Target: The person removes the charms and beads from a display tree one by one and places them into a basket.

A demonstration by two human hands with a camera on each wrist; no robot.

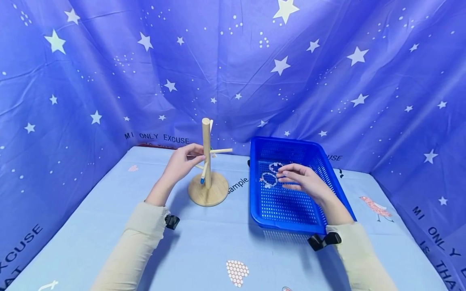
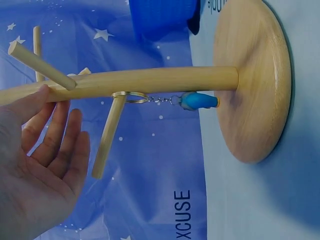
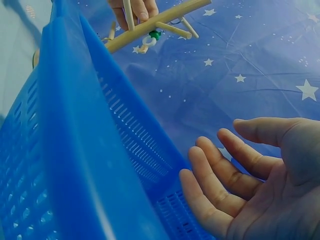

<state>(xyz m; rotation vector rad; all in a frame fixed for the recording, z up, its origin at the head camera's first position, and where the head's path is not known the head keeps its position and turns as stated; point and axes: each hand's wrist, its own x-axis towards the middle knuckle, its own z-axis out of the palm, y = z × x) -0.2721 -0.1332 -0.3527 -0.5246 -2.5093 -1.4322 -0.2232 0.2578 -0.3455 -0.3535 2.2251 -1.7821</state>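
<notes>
A wooden peg stand (image 1: 206, 139) rises from a round base (image 1: 208, 192) on the table. A key ring with a blue charm (image 1: 202, 179) hangs from one lower peg (image 2: 107, 137); the charm (image 2: 199, 100) dangles near the base (image 2: 252, 80). My left hand (image 1: 195, 155) is beside the post with straight fingers (image 2: 60, 125), the thumb tip against the wood, holding nothing. My right hand (image 1: 283, 176) hovers open inside the blue basket (image 1: 262, 210), fingertips just over two beaded bracelets (image 1: 268, 180). In the right wrist view its fingers (image 3: 215, 175) are relaxed and empty.
The basket wall (image 3: 75, 150) stands right of the stand, close to it. A light blue printed cloth (image 1: 218, 242) covers the table. Blue star-patterned fabric (image 1: 233, 72) closes the back and both sides. A small green-and-white item (image 3: 151, 37) hangs on the stand's far side.
</notes>
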